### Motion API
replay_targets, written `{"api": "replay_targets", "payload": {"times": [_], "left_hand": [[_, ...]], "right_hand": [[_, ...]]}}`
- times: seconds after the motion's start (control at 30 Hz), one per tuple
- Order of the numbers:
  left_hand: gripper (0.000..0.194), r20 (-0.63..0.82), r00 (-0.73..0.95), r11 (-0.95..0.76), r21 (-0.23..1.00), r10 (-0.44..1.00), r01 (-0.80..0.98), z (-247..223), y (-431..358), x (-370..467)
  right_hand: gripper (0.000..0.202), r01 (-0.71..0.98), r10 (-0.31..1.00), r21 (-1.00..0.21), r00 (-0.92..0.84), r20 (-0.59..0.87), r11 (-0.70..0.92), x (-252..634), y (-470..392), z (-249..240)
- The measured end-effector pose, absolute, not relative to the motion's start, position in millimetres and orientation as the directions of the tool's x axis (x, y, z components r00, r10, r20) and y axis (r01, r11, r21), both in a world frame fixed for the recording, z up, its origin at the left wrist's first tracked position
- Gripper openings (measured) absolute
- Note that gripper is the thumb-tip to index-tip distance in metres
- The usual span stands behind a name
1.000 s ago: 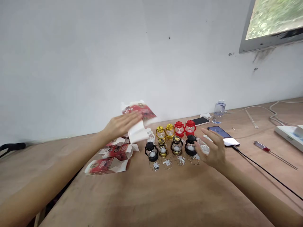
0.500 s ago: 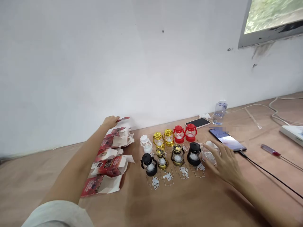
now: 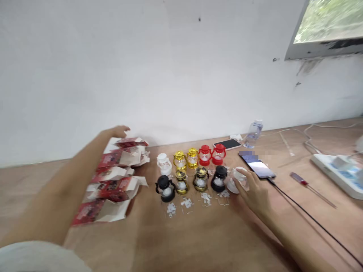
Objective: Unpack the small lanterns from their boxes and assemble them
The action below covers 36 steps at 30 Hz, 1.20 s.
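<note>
My left hand [image 3: 120, 131] is over the far end of a row of opened red cardboard boxes [image 3: 113, 189]. Its fingers point right with nothing in them, just above the rearmost box [image 3: 132, 142]. On the right, my right hand [image 3: 253, 190] has its thumb and fingers around a white and clear miniature lantern [image 3: 235, 183] at the near row's end. To its left stand a black lantern [image 3: 219, 179], two black-and-gold ones [image 3: 200, 180] and another black lantern [image 3: 165, 189]. Behind them are a white lantern [image 3: 163, 164], gold lanterns [image 3: 193, 158] and red lanterns [image 3: 218, 155].
Small white parts [image 3: 186, 203] and thin wire handles lie before the lanterns. Two phones, one plugged into a black cable [image 3: 306, 211], lie beyond my right hand. A water bottle [image 3: 253, 134], a screwdriver [image 3: 300, 179] and a power strip [image 3: 337, 175] are farther right.
My left hand has come off the rearmost box, which now lies flatter in the row. My right hand stays at the white lantern, its fingers closer around it. The view has shifted right.
</note>
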<state>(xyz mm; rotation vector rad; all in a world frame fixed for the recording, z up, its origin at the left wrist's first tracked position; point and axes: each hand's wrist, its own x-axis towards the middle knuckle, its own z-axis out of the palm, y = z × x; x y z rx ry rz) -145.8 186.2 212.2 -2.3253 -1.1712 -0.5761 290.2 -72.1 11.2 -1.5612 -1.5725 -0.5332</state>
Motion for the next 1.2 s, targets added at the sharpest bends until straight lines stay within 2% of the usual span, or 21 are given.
{"api": "replay_targets", "payload": {"times": [0.07,0.13,0.2,0.27,0.33,0.37,0.4,0.47,0.5,0.53,0.6,0.67,0.73,0.83,0.93,1.07,1.2], "left_hand": [[0.057,0.615,0.513,-0.532,-0.173,0.599,0.829,224.3,169.0,-134.8],[0.053,0.729,0.448,-0.536,-0.131,0.518,0.834,220.7,131.6,-115.8],[0.035,0.895,0.363,-0.582,-0.154,0.261,0.799,199.2,72.0,-88.4],[0.019,0.87,0.489,-0.752,-0.28,0.063,0.596,162.9,0.4,-55.1],[0.023,0.757,0.652,-0.924,-0.269,-0.029,0.272,119.0,-65.9,-21.6],[0.028,0.723,0.689,-0.963,-0.147,0.052,0.227,97.0,-92.3,-6.8],[0.031,0.693,0.688,-0.968,0.06,0.217,0.245,76.4,-112.9,5.8],[0.04,0.557,0.631,-0.831,0.473,0.54,0.293,42.0,-137.0,24.0],[0.046,0.452,0.579,-0.696,0.646,0.679,0.312,29.1,-141.7,29.7],[0.051,0.341,0.542,-0.557,0.773,0.768,0.303,18.9,-143.0,33.8],[0.053,0.218,0.536,-0.376,0.904,0.815,0.204,6.1,-139.7,38.1],[0.048,0.206,0.552,-0.31,0.946,0.808,0.099,0.6,-134.5,39.3],[0.041,0.207,0.534,-0.275,0.96,0.82,0.049,-1.0,-131.1,38.5],[0.033,0.168,0.442,-0.23,0.969,0.881,0.091,0.0,-130.4,35.2],[0.031,0.167,0.39,-0.264,0.942,0.906,0.209,2.4,-131.5,31.5],[0.032,0.165,0.387,-0.278,0.926,0.907,0.256,3.6,-131.4,30.3],[0.03,0.145,0.386,-0.211,0.968,0.911,0.135,2.3,-130.1,32.1]], "right_hand": [[0.028,0.93,0.543,-0.294,0.133,0.829,0.22,290.5,-75.7,15.3],[0.03,0.908,0.465,-0.293,0.129,0.876,0.299,290.4,-79.3,19.8],[0.039,0.904,0.371,-0.256,0.121,0.921,0.342,291.1,-82.2,24.0],[0.048,0.906,0.28,-0.226,0.127,0.952,0.357,292.3,-84.3,26.9],[0.051,0.887,0.224,-0.237,0.156,0.962,0.397,290.9,-87.2,26.8],[0.051,0.858,0.22,-0.257,0.173,0.96,0.445,287.9,-89.7,25.1],[0.05,0.812,0.236,-0.291,0.194,0.952,0.506,282.8,-93.2,22.3],[0.047,0.67,0.341,-0.412,0.244,0.908,0.617,266.0,-103.6,14.4],[0.045,0.589,0.417,-0.49,0.269,0.868,0.642,255.2,-110.2,10.0],[0.043,0.511,0.508,-0.574,0.281,0.815,0.639,243.5,-117.0,5.9],[0.038,0.414,0.643,-0.683,0.256,0.722,0.602,221.6,-129.1,0.1],[0.033,0.368,0.712,-0.71,0.156,0.684,0.601,206.5,-136.8,-1.4],[0.032,0.407,0.721,-0.692,0.108,0.685,0.596,201.1,-140.1,0.3],[0.039,0.554,0.636,-0.55,0.047,0.77,0.625,206.1,-141.6,2.5],[0.042,0.633,0.559,-0.401,-0.06,0.827,0.662,211.4,-143.1,0.2],[0.021,0.638,0.596,-0.403,-0.112,0.795,0.657,207.3,-142.1,-0.2],[0.008,0.6,0.613,-0.406,-0.185,0.768,0.69,205.2,-135.0,4.8]]}}
